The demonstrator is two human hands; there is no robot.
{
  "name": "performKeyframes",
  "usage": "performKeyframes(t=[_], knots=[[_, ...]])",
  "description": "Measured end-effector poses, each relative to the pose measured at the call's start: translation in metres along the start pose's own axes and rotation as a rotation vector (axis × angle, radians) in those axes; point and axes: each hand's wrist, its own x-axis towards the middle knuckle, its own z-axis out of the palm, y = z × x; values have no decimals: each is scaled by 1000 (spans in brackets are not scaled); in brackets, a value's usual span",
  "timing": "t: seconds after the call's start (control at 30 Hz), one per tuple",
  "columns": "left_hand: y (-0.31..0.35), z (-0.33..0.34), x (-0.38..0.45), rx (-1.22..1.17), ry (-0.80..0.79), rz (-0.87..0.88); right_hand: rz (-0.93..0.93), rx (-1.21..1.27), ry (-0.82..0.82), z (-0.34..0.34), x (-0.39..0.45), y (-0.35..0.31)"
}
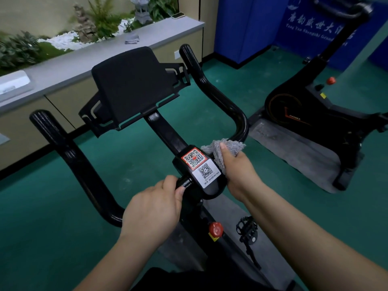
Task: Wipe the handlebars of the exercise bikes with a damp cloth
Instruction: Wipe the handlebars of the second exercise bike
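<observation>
A black exercise bike stands right in front of me, its handlebar curving away on both sides of a central hub with two QR stickers. My right hand presses a grey cloth around the bar just right of the hub. My left hand grips the bar on the hub's left side. A black tablet holder rises above the hub.
A second black exercise bike stands on a grey mat at the right. A grey ledge with plants, white pebbles and another grey cloth runs along the back left. Green floor surrounds the bikes; blue panels stand behind.
</observation>
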Motion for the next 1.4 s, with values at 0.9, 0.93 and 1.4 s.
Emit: performKeyframes(t=[0.9,0.93,1.4], knots=[[2,2,0,22,1,-36,-1211,-1145,-330,-32,8,-43],[2,2,0,24,4,-37,-1256,-1150,-371,-31,9,-41],[2,3,-1,35,19,-48,-1323,-1277,-390,-48,50,-69]])
